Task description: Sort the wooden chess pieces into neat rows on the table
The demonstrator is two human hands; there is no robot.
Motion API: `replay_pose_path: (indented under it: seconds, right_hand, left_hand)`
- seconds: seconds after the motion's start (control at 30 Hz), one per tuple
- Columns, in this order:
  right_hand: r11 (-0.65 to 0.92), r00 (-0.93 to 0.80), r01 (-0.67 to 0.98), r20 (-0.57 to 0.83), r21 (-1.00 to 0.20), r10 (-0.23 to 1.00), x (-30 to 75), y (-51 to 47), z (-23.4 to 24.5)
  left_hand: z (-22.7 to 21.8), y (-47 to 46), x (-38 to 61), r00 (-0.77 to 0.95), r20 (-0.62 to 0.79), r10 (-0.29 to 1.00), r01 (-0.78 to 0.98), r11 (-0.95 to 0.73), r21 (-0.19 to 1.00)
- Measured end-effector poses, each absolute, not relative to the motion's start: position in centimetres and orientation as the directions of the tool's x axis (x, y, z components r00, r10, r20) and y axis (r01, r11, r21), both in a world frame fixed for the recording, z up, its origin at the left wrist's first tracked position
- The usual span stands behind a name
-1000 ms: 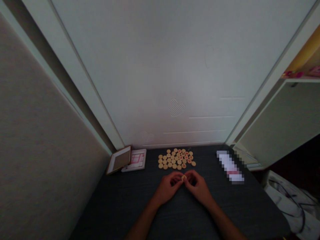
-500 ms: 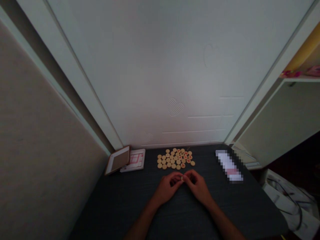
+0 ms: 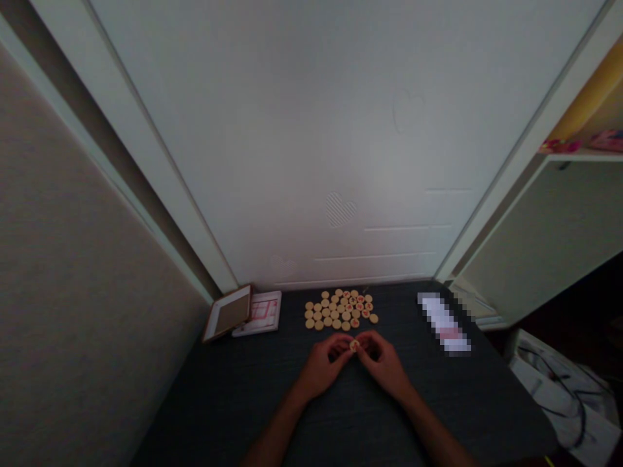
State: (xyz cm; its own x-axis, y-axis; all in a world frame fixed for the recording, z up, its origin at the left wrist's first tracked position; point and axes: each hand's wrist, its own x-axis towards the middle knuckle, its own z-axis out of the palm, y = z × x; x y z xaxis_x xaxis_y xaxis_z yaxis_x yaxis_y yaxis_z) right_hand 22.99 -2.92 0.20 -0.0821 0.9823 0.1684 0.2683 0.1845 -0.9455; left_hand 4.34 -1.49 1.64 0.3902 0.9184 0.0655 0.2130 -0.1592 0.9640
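Between the fingertips of both hands I hold a round wooden xiangqi piece (image 3: pixel 354 346), its red-marked face turned up toward me. My left hand (image 3: pixel 325 360) pinches it from the left and my right hand (image 3: pixel 383 363) from the right, fingers curled. Just beyond my fingers several like wooden pieces (image 3: pixel 328 312) lie in a loose cluster. Most show a plain face. Those on the cluster's right side (image 3: pixel 359 307) bear red characters.
A dark table (image 3: pixel 233 395) lies under my hands, against a white panel (image 3: pixel 292 162). At the left a brown-edged box lid (image 3: pixel 236 311) leans on a white box part with red lines (image 3: pixel 265 312). A blurred-out white item (image 3: pixel 444 324) lies right. White drawers (image 3: pixel 564 395) stand beyond the table's right edge.
The piece between my fingertips has been turned, so its red-marked face now shows where it was edge-on before. Both hands stay in about the same place.
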Motion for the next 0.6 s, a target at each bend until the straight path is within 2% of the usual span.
replay_pose_path:
  seconds: [0.4,0.6]
  right_hand:
    - [0.140,-0.048,0.283,0.132,-0.949,0.990,23.09,-3.01,0.32]
    - [0.157,-0.063,0.267,0.145,-0.951,0.987,23.18,-3.01,0.23]
  left_hand:
    - [2.40,-1.79,4.42,0.406,0.036,0.913,0.292,-0.167,0.942]
    - [2.10,-1.73,4.37,0.413,0.031,0.910,0.258,-0.149,0.955]
